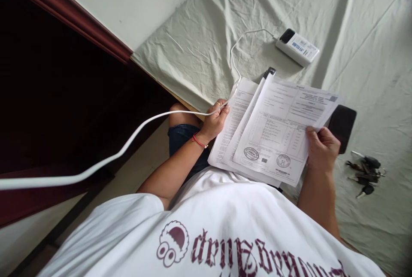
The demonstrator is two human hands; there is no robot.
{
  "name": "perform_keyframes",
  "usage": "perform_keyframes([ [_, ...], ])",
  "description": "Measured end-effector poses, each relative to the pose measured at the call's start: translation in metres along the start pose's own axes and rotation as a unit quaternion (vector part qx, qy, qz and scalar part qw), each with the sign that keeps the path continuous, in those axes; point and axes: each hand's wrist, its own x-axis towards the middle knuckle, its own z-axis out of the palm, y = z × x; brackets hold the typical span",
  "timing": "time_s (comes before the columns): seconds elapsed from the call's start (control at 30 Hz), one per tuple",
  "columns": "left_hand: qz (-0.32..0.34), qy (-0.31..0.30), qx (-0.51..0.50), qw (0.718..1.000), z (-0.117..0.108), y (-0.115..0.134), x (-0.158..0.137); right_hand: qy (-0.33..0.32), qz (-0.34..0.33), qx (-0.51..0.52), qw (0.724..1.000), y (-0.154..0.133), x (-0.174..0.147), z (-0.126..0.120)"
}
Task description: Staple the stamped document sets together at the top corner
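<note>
Several printed sheets of paper (280, 126) are fanned out above my lap, the top one bearing two round stamps near its lower edge. My left hand (216, 119) pinches the left edge of the lower sheets (243, 101), thumb on top. A white cable (154, 117) passes across that hand. On the other side, my right hand (323, 147) is closed on the right edge of the top sheet, its thumb over the print. Behind the upper edge of the papers a dark object (269, 71) peeks out, mostly hidden.
On the pale, wrinkled cloth (206, 45) lies a white power bank (298, 47) with the cable plugged in. A black phone (343, 126) rests beside my right hand, and a bunch of keys (366, 174) is farther right. A wall (128, 2) borders the upper left.
</note>
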Motion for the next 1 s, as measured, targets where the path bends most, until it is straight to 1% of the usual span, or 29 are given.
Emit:
perform_keyframes([
  [0.1, -0.005, -0.011, 0.008, 1.000, -0.002, 0.003, 0.000, -0.031, 0.001, -0.001, 1.000, 0.003, -0.004, 0.011],
  [0.2, 0.000, -0.002, 0.031, 1.000, -0.003, 0.006, 0.001, -0.067, -0.011, -0.023, 0.997, 0.006, -0.007, 0.022],
  [0.33, 0.014, 0.007, 0.042, 0.999, -0.004, 0.011, 0.001, -0.085, -0.017, -0.049, 0.995, 0.007, -0.010, 0.029],
  [0.53, 0.015, -0.004, 0.022, 1.000, -0.004, 0.018, -0.001, -0.083, -0.015, -0.054, 0.995, 0.007, -0.014, 0.032],
  [0.67, 0.010, -0.022, 0.013, 1.000, -0.003, 0.014, -0.001, -0.086, -0.016, -0.070, 0.994, 0.004, -0.017, 0.035],
  [0.73, 0.008, -0.024, 0.015, 1.000, -0.003, 0.011, -0.001, -0.068, -0.028, -0.090, 0.993, 0.004, -0.016, 0.035],
  [0.87, 0.003, -0.023, 0.014, 1.000, -0.003, 0.009, 0.000, -0.026, -0.046, -0.131, 0.990, 0.006, -0.012, 0.029],
  [1.0, -0.006, -0.020, 0.019, 1.000, -0.002, 0.010, 0.001, -0.035, -0.039, -0.150, 0.987, 0.005, -0.012, 0.023],
])
